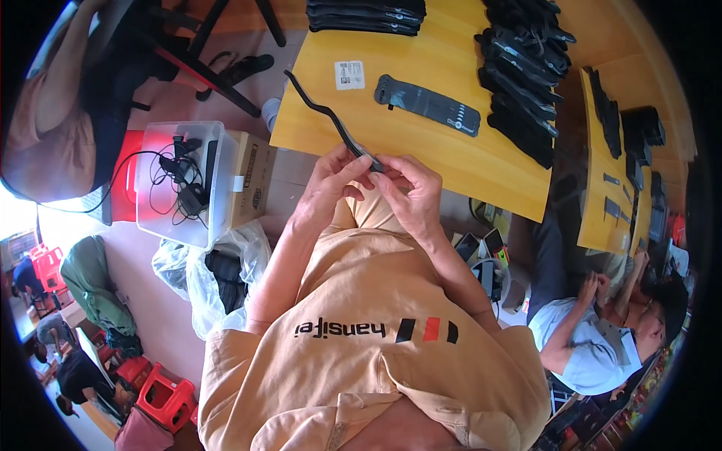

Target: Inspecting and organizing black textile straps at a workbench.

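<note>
Over the near edge of the yellow table, both my hands pinch one end of a long, thin black strap. My left hand grips it between thumb and fingers, and my right hand has its fingertips closed on the very end. From there the strap curves up and left, its free end above the table's left edge. Part of the held end is hidden by my fingers. Beyond my hands a flat dark-grey band with pale print lies slantwise on the table, near a white paper label.
The yellow table carries a stack of black pieces at its far side and a pile of black bands on the right. A clear plastic bin with cables stands left. People sit at the left and right.
</note>
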Action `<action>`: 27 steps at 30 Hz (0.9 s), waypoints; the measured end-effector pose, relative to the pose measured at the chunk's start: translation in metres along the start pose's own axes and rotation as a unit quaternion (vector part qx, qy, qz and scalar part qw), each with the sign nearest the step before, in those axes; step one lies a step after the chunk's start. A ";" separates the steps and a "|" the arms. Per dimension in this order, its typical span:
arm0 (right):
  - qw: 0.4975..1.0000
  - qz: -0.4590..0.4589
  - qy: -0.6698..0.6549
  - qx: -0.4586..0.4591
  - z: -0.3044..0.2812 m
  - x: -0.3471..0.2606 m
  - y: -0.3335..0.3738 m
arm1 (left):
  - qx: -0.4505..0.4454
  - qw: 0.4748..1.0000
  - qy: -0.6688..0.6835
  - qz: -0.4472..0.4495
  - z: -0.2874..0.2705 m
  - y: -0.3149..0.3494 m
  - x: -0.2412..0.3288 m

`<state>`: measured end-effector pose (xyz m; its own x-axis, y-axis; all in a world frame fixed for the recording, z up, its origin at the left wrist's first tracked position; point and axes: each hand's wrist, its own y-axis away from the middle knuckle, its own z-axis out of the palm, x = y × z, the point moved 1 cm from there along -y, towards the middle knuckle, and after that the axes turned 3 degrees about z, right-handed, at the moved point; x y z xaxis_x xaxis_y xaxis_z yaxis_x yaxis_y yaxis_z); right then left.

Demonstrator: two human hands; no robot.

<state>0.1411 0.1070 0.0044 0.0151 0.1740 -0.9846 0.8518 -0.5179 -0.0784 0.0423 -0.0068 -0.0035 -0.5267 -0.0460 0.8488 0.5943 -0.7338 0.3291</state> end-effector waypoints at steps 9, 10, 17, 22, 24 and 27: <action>0.990 -0.115 0.080 0.005 -0.015 -0.009 -0.009 | -0.001 0.988 0.149 -0.029 -0.002 0.002 -0.004; 0.983 -0.147 0.108 -0.006 -0.016 -0.011 -0.011 | -0.003 0.988 0.151 -0.033 -0.002 0.002 -0.003; 0.977 -0.149 0.134 -0.071 -0.014 -0.016 -0.013 | 0.001 0.990 0.136 -0.028 -0.005 0.005 -0.006; 0.984 -0.106 0.114 -0.084 -0.010 -0.019 -0.012 | 0.010 0.990 0.139 -0.014 -0.007 0.006 -0.006; 0.984 -0.112 0.116 -0.082 -0.009 -0.019 -0.012 | 0.014 0.992 0.126 -0.009 -0.007 0.007 -0.005; 0.984 -0.115 0.117 -0.072 -0.007 -0.019 -0.012 | 0.019 0.995 0.098 0.002 -0.007 0.007 -0.004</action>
<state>0.1343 0.1153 0.0250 -0.0821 0.4694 -0.8791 0.9121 -0.3202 -0.2562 0.0441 -0.0164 -0.0077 -0.6314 -0.1829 0.7536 0.6172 -0.7069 0.3455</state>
